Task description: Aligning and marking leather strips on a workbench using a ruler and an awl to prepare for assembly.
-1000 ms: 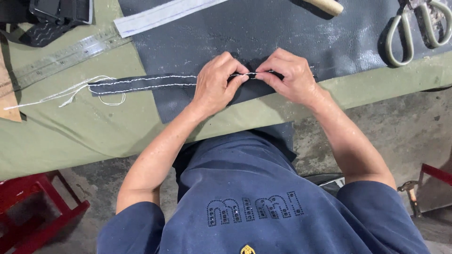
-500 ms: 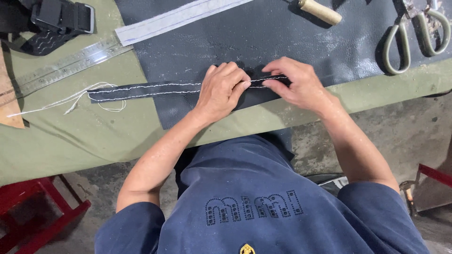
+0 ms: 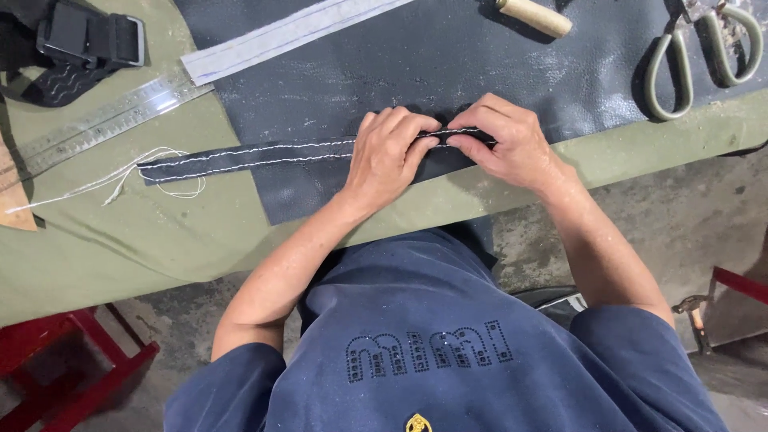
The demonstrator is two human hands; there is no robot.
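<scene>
Both hands pinch a stitched dark strap on the bench.

The left hand (image 3: 390,156) and right hand (image 3: 504,144) meet fingertip to fingertip, each grip closed on the right end of the strap (image 3: 256,156), which lies flat across a dark leather sheet (image 3: 416,64) near the bench's front edge. Loose white threads (image 3: 120,180) trail from its left end. Scissors (image 3: 704,52) lie toward the far right corner, a ruler (image 3: 104,124) toward the far left.

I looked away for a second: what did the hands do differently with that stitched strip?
Both hands, left hand and right hand, went from pinching the dark white-stitched strip at their fingertips to pressing it flat, then pinching again. The strip, green-handled scissors and clear ruler stayed put.
</scene>
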